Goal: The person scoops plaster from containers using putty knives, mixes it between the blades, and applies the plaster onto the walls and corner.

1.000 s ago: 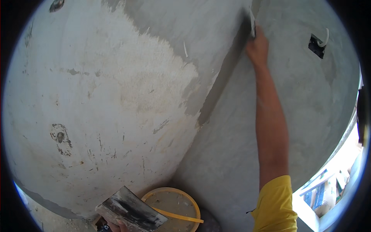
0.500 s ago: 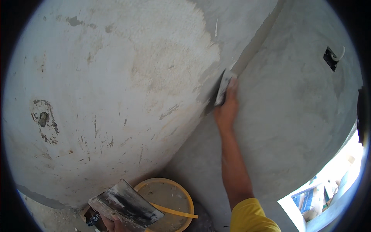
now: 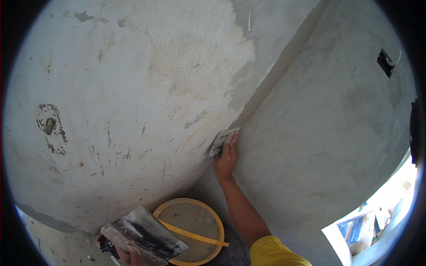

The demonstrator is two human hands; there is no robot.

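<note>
One small blade is held fast in the right hand, up beyond the bucket, where the pale wall meets the grey wall. Left of the bucket, the left hand holds a wide trowel, which hides part of the bucket; that hand is partly hidden itself. A yellow handle lies across the bucket's top. Up and right of the bucket sits a dark box.

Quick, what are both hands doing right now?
Left hand: closed, holding the wide smeared plate.
Right hand: closed, holding the small flat scraper by the wall.
</note>
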